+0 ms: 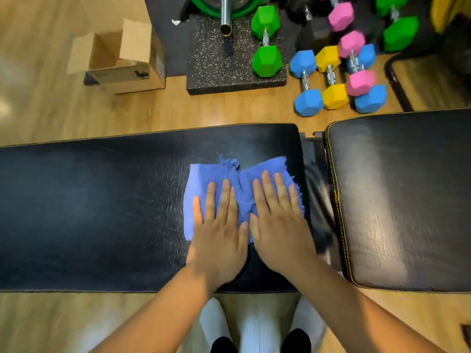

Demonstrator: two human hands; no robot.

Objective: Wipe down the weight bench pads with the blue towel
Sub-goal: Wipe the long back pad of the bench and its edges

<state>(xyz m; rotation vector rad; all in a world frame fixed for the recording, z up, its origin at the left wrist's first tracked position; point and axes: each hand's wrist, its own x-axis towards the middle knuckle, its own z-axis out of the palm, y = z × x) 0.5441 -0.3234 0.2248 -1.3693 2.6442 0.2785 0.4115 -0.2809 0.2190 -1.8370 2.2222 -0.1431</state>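
On the black vinyl counter pad, a frayed blue cloth towel lies pinned flat.
Left hand and right hand press it, fingers straight and released, likely spreading wiping pressure; second pad at 3 o'clock.

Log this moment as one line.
left hand flat on blue towel | right hand flat on towel | towel on long pad
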